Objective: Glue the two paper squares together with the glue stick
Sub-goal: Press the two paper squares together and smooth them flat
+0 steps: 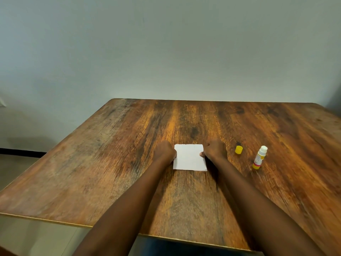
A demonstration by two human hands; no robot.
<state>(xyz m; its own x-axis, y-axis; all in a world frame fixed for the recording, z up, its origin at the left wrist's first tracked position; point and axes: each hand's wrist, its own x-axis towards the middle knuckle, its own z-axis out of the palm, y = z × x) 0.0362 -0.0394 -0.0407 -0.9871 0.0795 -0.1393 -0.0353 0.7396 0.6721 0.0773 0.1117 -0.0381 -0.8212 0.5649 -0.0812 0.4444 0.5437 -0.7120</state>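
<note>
A yellow cap is stood on the wooden table, just right of the right hand; the uncapped glue stick is positioned further right, apart from the cap. The white paper is laid flat at table centre, between both hands. Whether one or two squares are present cannot be told. The left hand is curled at the left edge, the right thumb is pressed on the right edge. The fingers are blurred. A plain pale wall is seen behind.
</note>
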